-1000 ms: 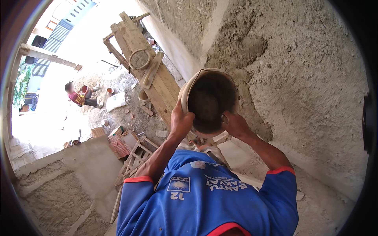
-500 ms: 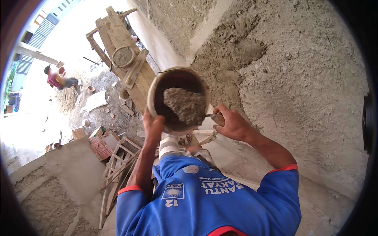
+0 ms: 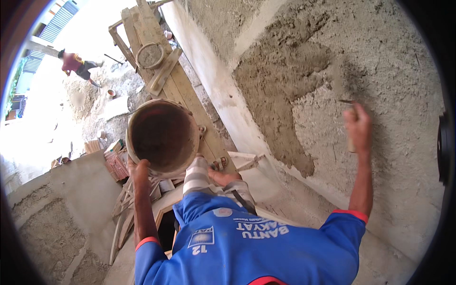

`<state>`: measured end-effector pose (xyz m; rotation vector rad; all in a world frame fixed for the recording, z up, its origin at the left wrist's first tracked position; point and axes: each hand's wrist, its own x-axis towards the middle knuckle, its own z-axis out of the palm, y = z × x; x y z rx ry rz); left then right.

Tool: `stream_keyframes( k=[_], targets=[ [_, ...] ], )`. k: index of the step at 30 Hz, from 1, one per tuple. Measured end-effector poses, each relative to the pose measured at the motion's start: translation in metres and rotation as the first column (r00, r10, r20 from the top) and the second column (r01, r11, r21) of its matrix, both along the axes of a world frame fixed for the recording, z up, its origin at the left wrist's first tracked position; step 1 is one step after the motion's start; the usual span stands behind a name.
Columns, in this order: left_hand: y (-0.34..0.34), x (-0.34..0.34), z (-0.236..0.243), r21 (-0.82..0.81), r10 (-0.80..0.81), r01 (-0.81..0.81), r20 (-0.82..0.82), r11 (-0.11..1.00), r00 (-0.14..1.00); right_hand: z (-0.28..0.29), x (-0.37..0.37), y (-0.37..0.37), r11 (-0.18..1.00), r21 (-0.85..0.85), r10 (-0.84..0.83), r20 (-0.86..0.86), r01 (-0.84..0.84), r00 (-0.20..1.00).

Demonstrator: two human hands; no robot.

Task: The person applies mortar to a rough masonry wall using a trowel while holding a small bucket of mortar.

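Note:
My left hand (image 3: 139, 173) grips the near rim of a round, mortar-stained bucket (image 3: 164, 135). The bucket is tipped so that its dark inside shows, with no lump of mortar visible in it. Out to the right, my right hand (image 3: 359, 130) is closed round the wooden handle of a trowel (image 3: 351, 145) close to the rough wall (image 3: 323, 137). The trowel's blade is mostly blurred. Just above it a grey smear of mortar (image 3: 350, 80) is blurred against the wall. Darker wet mortar (image 3: 275, 80) covers the wall's left part.
I stand on a plank scaffold (image 3: 178, 90), with a second mortar-filled bucket (image 3: 150, 56) and a loose board (image 3: 164, 73) farther along it. Below lie a wooden ladder-like frame (image 3: 124, 202) and stacked bricks (image 3: 116, 164). A person (image 3: 78, 65) is down by a sand pile.
My right hand has swung from the bucket out to the wall with the trowel. The mortar lump has left the bucket, which my left hand has moved left and lower.

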<state>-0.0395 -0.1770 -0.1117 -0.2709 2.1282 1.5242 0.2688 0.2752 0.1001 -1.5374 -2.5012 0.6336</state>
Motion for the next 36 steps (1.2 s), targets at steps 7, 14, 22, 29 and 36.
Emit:
stream_keyframes(
  k=[7,14,22,29,36],
  targets=[
    [-0.017,0.0,0.0,0.123,0.033,-0.033,0.007,0.992,0.999,-0.027,0.01,-0.028,0.877,-0.467,-0.031,-0.286,-0.111,0.958],
    [-0.014,-0.007,0.006,0.157,0.131,-0.144,0.094,0.977,0.987,-0.16,-0.101,0.011,0.877,-0.481,-0.073,-0.128,0.002,0.989],
    [-0.008,-0.022,0.015,0.147,0.094,-0.096,0.02,0.985,0.995,-0.15,-0.108,0.065,0.929,-0.364,-0.151,-0.205,0.068,0.967],
    [-0.003,-0.028,0.014,0.117,0.099,-0.103,0.039,0.988,0.994,-0.105,-0.081,0.041,0.922,-0.369,-0.22,-0.246,0.118,0.944],
    [-0.001,-0.021,0.006,0.136,0.1,-0.11,0.075,0.985,0.992,-0.077,-0.066,0.03,0.998,-0.022,-0.07,-0.184,0.067,0.98]
  ],
)
